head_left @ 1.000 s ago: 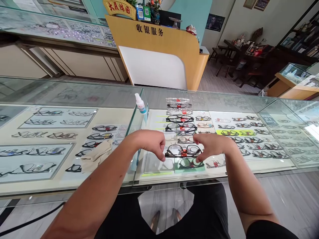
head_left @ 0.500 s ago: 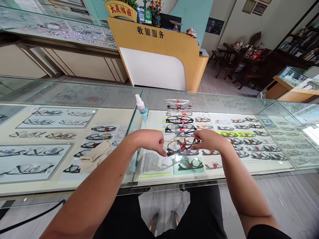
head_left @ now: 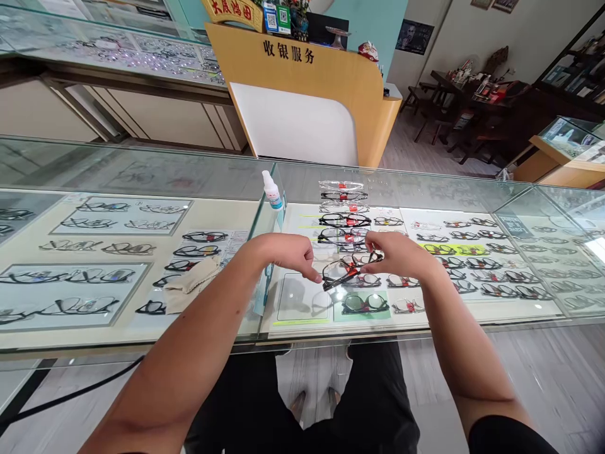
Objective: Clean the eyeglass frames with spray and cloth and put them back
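Observation:
Above the glass counter, my two hands hold a dark-framed pair of eyeglasses (head_left: pixel 341 271), tilted, its right side higher. My left hand (head_left: pixel 293 255) is closed, thumb pointing down at the left end of the frame; its other fingertips are partly hidden. My right hand (head_left: pixel 397 253) pinches the right end between thumb and fingers. A red tag shows around the middle of the frame, though it overlaps the glasses behind it. Beyond my hands runs a column of eyeglasses with red tags (head_left: pixel 345 220). Below lies another pair on a green card (head_left: pixel 338 313).
A white spray bottle (head_left: pixel 271 190) stands upright left of the column of glasses. A beige cloth (head_left: pixel 191 284) lies near my left forearm. Many frames fill the glass display case (head_left: pixel 265 337). Across the aisle stands a wooden cashier desk (head_left: pixel 293 69).
The view has shifted slightly. My hands still hold the eyeglasses over the counter, and the frame has turned a little between them.

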`<control>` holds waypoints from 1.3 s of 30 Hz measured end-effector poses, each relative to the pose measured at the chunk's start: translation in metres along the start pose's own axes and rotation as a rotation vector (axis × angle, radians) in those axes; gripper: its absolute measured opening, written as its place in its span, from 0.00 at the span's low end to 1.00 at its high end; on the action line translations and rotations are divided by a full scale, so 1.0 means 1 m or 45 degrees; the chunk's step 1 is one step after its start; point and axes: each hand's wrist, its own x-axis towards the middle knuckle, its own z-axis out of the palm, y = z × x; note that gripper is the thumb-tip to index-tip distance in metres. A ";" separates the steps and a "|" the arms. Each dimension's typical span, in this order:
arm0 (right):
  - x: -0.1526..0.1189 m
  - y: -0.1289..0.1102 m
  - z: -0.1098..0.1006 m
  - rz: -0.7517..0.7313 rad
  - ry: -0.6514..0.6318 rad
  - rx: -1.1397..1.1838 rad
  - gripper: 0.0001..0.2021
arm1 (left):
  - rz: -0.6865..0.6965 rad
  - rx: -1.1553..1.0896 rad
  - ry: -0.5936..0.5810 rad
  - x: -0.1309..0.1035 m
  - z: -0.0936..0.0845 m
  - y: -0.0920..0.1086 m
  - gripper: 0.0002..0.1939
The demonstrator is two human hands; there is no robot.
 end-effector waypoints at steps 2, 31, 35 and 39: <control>0.001 -0.001 0.002 -0.195 0.028 0.083 0.11 | -0.004 -0.003 -0.004 0.001 -0.001 -0.001 0.31; 0.012 -0.002 0.017 -0.440 0.223 0.443 0.06 | 0.117 -0.207 0.143 -0.006 -0.015 -0.008 0.12; 0.006 0.000 0.008 -0.496 0.368 0.715 0.04 | 0.205 -0.530 0.229 -0.004 -0.014 -0.010 0.13; 0.004 -0.006 0.007 -0.579 0.729 0.667 0.05 | 0.316 -1.119 0.105 0.002 -0.003 0.005 0.17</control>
